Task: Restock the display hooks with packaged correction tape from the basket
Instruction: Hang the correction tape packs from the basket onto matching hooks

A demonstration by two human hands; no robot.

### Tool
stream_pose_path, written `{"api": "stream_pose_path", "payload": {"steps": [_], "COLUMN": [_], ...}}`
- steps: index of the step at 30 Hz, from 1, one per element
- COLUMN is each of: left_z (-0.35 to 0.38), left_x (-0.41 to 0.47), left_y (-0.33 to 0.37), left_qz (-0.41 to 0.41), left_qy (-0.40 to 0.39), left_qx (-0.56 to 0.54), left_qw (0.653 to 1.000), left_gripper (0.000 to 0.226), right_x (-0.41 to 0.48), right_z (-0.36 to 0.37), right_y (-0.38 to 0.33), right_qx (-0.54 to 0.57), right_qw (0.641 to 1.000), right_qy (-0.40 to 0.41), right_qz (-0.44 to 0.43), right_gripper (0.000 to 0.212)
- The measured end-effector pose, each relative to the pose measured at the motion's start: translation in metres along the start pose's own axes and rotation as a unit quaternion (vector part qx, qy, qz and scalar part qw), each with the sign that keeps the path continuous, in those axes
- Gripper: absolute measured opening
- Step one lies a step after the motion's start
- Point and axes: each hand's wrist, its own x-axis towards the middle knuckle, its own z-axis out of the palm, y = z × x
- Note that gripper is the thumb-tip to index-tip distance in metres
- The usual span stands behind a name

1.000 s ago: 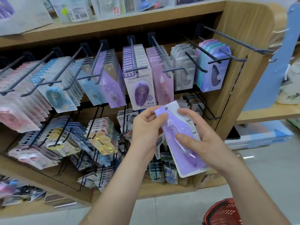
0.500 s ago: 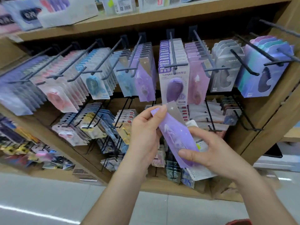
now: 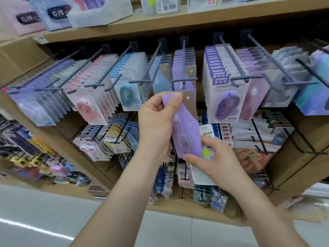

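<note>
Blurred far-left packs (image 3: 26,161) are unreadable. The left hand (image 3: 156,120) pinches the purple packet (image 3: 187,134) at its top. The right hand (image 3: 215,159) grips its bottom, half-hiding further packets (image 3: 201,175). Wooden shelving (image 3: 160,24), pale floor (image 3: 53,221).

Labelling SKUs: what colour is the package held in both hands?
The package is light purple with a grey top corner; head view.

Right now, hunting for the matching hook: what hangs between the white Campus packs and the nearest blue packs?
In the head view, a hook of purple packs, matching the pack pinched by the left hand.
</note>
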Motion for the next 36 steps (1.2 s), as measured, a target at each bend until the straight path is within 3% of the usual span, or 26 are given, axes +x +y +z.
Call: {"api": "stream_pose_path", "payload": {"steps": [5, 8, 14, 22, 25, 29, 33, 36], "left_z": [0.004, 0.005, 0.005, -0.010, -0.019, -0.017, -0.010, 0.000], "left_x": [0.021, 0.028, 0.029, -0.002, -0.010, 0.002, 0.025, 0.047], "left_y": [0.002, -0.003, 0.000, -0.014, -0.024, -0.024, -0.031, -0.040], "left_qz": [0.039, 0.054, 0.006, 0.078, 0.035, -0.002, 0.018, 0.037], "left_qy": [-0.022, -0.018, -0.039, -0.055, -0.079, -0.045, -0.020, 0.008], "left_qx": [0.042, 0.073, 0.043, 0.118, 0.148, 0.120, 0.157, 0.208], "left_qw": [0.998, 0.996, 0.998, 0.988, 0.985, 0.992, 0.987, 0.977], "left_gripper": [0.003, 0.015, 0.007, 0.026, 0.037, 0.039, 0.033, 0.036], "right_x": [0.008, 0.007, 0.001, 0.004, 0.006, 0.006, -0.003, -0.013], "right_z": [0.008, 0.011, 0.010, 0.002, 0.001, 0.002, -0.010, -0.023], "right_y": [-0.009, -0.010, -0.012, -0.016, -0.016, -0.019, -0.021, -0.024], "right_qx": [0.036, 0.029, 0.045, 0.116, 0.120, 0.094, -0.013, -0.019], "right_qw": [0.998, 0.997, 0.995, 0.991, 0.991, 0.993, 0.995, 0.994], "right_qy": [0.046, 0.049, 0.047, 0.025, 0.029, 0.047, 0.074, 0.099], "right_qz": [0.027, 0.042, 0.071, 0.059, 0.056, 0.058, 0.060, 0.032], "right_gripper": [0.009, 0.008, 0.010, 0.014, 0.013, 0.010, 0.038, 0.066]}}
